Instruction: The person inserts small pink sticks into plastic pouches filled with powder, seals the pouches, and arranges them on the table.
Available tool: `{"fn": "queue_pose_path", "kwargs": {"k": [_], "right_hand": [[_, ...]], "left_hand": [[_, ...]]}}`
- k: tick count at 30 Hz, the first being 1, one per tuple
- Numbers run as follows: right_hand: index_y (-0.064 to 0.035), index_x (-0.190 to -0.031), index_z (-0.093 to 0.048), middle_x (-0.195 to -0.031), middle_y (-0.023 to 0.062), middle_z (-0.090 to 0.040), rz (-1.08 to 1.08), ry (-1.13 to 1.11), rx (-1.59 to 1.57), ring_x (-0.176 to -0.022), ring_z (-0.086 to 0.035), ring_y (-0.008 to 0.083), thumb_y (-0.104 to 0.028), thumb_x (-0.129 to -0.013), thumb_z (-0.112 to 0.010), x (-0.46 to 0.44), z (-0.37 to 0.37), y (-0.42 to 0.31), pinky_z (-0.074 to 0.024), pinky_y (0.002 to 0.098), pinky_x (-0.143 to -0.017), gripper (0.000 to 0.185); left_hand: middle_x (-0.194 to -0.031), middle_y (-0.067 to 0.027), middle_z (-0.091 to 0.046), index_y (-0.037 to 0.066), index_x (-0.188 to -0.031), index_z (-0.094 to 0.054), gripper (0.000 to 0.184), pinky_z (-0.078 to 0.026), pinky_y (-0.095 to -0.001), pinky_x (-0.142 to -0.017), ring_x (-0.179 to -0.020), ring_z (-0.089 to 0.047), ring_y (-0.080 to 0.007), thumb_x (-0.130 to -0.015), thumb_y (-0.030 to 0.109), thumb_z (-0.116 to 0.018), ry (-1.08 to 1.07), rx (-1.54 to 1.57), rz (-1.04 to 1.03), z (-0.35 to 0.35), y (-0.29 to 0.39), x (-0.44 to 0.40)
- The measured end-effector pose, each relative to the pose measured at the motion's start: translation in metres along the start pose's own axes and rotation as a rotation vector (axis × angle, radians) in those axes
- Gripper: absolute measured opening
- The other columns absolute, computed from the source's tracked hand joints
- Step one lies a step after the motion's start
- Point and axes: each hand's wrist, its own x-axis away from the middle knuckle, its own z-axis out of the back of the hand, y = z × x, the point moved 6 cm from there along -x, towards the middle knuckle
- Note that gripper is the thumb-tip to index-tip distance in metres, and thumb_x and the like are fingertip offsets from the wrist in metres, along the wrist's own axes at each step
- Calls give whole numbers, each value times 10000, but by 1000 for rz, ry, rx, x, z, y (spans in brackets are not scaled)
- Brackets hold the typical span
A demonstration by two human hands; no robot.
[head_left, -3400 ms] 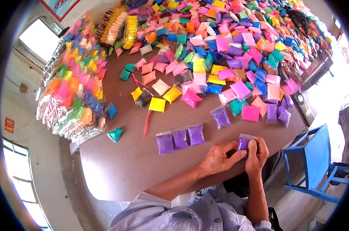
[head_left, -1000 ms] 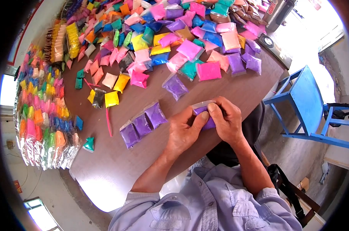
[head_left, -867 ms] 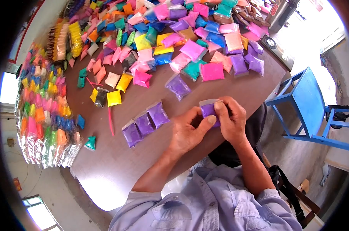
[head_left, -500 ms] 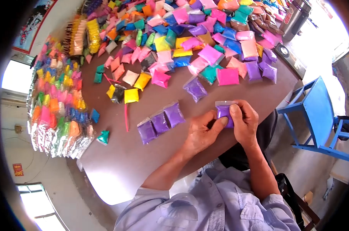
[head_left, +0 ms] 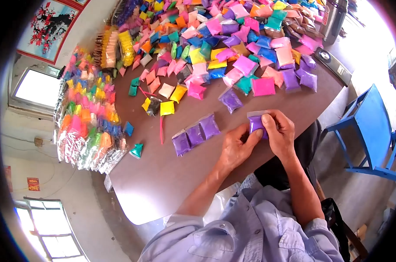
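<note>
Between my two hands, near the front edge of the brown table (head_left: 163, 174), is a small clear packet filled with purple material (head_left: 256, 123). My left hand (head_left: 238, 146) grips its lower left side with thumb and fingers. On the right side, my right hand (head_left: 279, 132) pinches it, thumb on the front face. Part of the packet is hidden behind the thumbs. Left of my hands lies a row of three purple packets (head_left: 195, 135), side by side. A single purple packet (head_left: 230, 101) lies farther back, apart from the row.
A large heap of coloured packets (head_left: 246, 65) covers the back of the table. Bundled packets in clear wrapping (head_left: 86, 118) stand along the left edge. A digital scale (head_left: 333, 65) and a steel flask (head_left: 334, 22) are at the right; a blue chair (head_left: 372, 126) stands beyond.
The view has turned, so the table and its contents appear shifted right. Both hands still hold the purple packet, with little change in grip.
</note>
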Motion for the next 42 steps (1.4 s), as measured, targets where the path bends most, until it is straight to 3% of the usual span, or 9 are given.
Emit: {"fn": "queue_pose_path", "kwargs": {"k": [4, 12, 14, 16, 19, 28, 33, 36, 42], "right_hand": [[18, -1044, -714, -837, 42, -663, 60, -47, 44, -771, -590, 97, -131, -1018, -694, 2, -1, -6, -491, 274, -700, 153], [22, -1014, -716, -779, 65, -620, 118, -120, 108, -686, -563, 122, -104, -995, -709, 7, -7, -12, -452, 289, -613, 127], [40, -1026, -713, -776, 4, -598, -3, 27, -79, -688, -531, 66, -60, -1019, -677, 8, 3, 8, -426, 247, -596, 107], [50, -1035, -708, -777, -37, -574, -44, 27, -166, -688, -496, 25, -37, -1043, -647, 8, 5, 4, -398, 214, -584, 107], [44, -1038, -709, -762, -37, -574, 29, 88, -186, -672, -483, 20, -35, -1046, -646, 10, 9, 5, -385, 210, -574, 101], [38, -1027, -718, -755, -28, -596, 10, 177, -234, -658, -479, 18, -29, -1035, -654, 13, 29, 3, -386, 214, -565, 94], [37, -1030, -723, -747, -21, -614, 16, 189, -253, -653, -499, 21, -43, -1035, -657, 12, 29, -1, -399, 217, -562, 104], [24, -1058, -726, -762, -20, -629, 29, 162, -230, -662, -530, 25, -88, -1059, -639, 12, 32, 4, -431, 208, -580, 141], [40, -1025, -722, -734, 13, -623, 46, 160, -178, -650, -523, 44, -59, -1024, -677, 10, 28, 2, -432, 236, -575, 108]], "left_hand": [[-870, -11, -691, -20, -1035, -697, 213, -483, -291, -647, -763, -577, -76, -1012, 186, -749, 146, 215, 71, 4, 7, 13], [-741, 13, -558, 1, -898, -653, 218, -402, -258, -589, -704, -474, -57, -993, 169, -753, 269, -175, -10, 30, 20, 32], [-769, -60, -610, 4, -953, -675, 166, -470, -302, -599, -671, -564, -120, -962, 145, -762, 338, -358, 12, 32, 36, 36], [-914, -106, -674, 24, -1036, -696, 160, -550, -374, -658, -736, -671, -234, -926, 115, -767, 418, -622, -250, 31, 53, 39], [-1058, -106, -685, 44, -1108, -700, 247, -583, -424, -723, -859, -703, -319, -891, 120, -788, 374, -941, -508, 12, 60, 40], [-1143, -157, -739, 35, -1172, -719, 319, -573, -460, -881, -1040, -689, -367, -888, 147, -809, 169, -948, -426, 2, 55, 41], [-1459, -204, -618, -15, -1385, -638, 548, -442, -508, -1137, -1376, -562, -410, -949, 292, -762, -36, -972, -459, -13, 41, 52], [-1556, -249, -509, -54, -1480, -538, 713, -362, -541, -1199, -1461, -464, -442, -871, 204, -803, -152, -996, -448, -29, 20, 65], [-1571, -252, -489, -62, -1507, -499, 794, -334, -558, -1199, -1472, -442, -444, -913, 389, -770, -163, -1022, -461, -31, 23, 63]]}}
